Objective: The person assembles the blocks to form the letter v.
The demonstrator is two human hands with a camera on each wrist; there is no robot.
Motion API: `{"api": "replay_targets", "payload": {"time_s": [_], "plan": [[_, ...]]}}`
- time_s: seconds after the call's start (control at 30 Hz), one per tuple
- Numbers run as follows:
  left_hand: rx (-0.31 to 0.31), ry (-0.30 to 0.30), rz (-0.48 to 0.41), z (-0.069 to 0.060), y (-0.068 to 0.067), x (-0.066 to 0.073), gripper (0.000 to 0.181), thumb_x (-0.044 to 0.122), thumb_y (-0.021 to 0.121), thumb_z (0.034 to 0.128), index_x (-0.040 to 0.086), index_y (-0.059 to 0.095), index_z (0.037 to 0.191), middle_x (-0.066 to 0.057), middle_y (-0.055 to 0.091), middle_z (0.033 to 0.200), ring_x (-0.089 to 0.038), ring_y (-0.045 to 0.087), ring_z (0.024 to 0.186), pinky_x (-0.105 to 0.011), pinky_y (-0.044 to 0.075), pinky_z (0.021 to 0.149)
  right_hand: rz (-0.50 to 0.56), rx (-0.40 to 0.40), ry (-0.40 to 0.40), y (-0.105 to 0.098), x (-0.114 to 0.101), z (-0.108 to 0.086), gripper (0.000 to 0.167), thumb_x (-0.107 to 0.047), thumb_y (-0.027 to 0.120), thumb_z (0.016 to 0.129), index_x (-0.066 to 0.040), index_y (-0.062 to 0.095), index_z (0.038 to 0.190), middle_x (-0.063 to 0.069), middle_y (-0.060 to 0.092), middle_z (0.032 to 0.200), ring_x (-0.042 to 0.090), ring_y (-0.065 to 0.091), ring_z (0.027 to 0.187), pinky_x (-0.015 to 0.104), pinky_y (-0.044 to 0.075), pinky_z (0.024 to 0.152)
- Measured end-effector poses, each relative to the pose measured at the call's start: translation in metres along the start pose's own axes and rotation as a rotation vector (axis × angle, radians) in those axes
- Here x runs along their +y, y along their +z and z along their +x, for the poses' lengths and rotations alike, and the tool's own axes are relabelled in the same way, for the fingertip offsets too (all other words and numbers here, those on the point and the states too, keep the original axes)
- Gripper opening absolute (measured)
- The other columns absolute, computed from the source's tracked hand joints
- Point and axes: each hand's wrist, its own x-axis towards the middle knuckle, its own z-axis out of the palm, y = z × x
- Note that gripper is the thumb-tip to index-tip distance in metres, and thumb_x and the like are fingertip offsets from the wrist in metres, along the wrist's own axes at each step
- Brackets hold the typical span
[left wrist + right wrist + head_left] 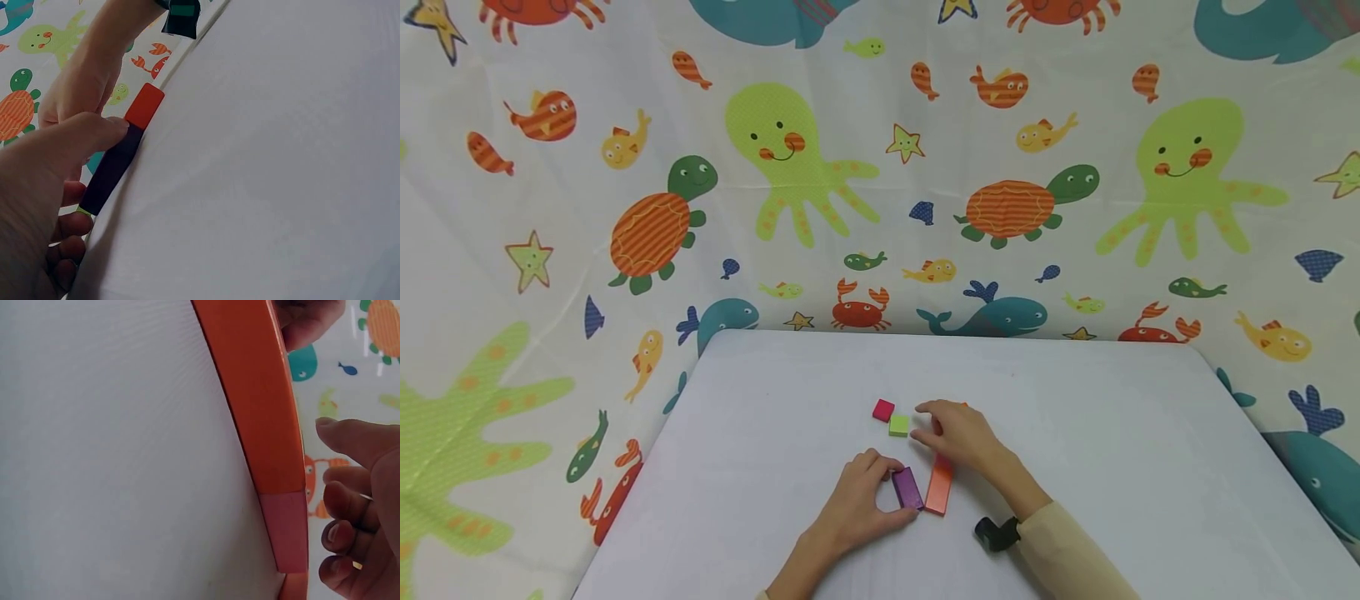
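The purple block point(907, 488) lies on the table point(737, 467), roughly midway between the left and right edges and well short of the far edge. Its long axis runs mostly from near to far, with the far end tipped toward the far left corner. The left hand point(859, 502) pinches it end to end, thumb at the near end and fingers at the far one.

Just to its right, the orange block point(938, 485) points the opposite way, its far end leaning toward the far right corner, so the two draw together toward the near side. The right hand point(958, 435) is above its far part, thumb and fingers parted with a wide gap and nothing seen between them. The right wrist view shows a pink block point(285, 531) end to end with an orange piece.

The green block point(898, 426) and the red block point(883, 410) sit farther off, near each other. The tabletop is plain white with rounded far corners; behind it hangs a white cloth point(820, 283) printed with turtles, octopuses, crabs and fish. A dark device point(996, 533) is at the right sleeve point(1067, 550).
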Motion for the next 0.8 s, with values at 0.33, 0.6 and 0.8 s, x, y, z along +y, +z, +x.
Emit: {"api": "replay_targets", "payload": {"time_s": [0.33, 0.6, 0.8], "plan": [[-0.039, -0.037, -0.002, 0.001, 0.000, 0.001, 0.050, 0.051, 0.082, 0.0744, 0.023, 0.065, 0.112, 0.011, 0.054, 0.096, -0.002, 0.045, 0.089, -0.027, 0.041, 0.083, -0.023, -0.038, -0.056, 0.005, -0.008, 0.010, 0.043, -0.040, 0.074, 0.089, -0.016, 0.069, 0.125, -0.010, 0.050, 0.071, 0.005, 0.044, 0.065, 0.020, 0.037, 0.058], [-0.031, -0.034, 0.001, 0.001, 0.001, 0.000, 0.051, 0.053, 0.082, 0.0740, 0.025, 0.064, 0.112, 0.012, 0.053, 0.096, -0.002, 0.045, 0.089, -0.026, 0.041, 0.083, -0.058, -0.079, -0.032, 0.007, -0.014, 0.012, 0.038, -0.038, 0.071, 0.092, -0.017, 0.070, 0.124, -0.009, 0.054, 0.075, 0.008, 0.047, 0.069, 0.021, 0.040, 0.062], [-0.029, -0.036, -0.003, 0.001, 0.001, 0.000, 0.051, 0.053, 0.082, 0.0738, 0.024, 0.064, 0.112, 0.011, 0.053, 0.096, -0.002, 0.045, 0.090, -0.026, 0.041, 0.082, -0.038, -0.085, -0.027, 0.006, -0.014, 0.012, 0.037, -0.037, 0.072, 0.092, -0.015, 0.071, 0.122, -0.008, 0.054, 0.076, 0.008, 0.048, 0.071, 0.022, 0.041, 0.063]]}}
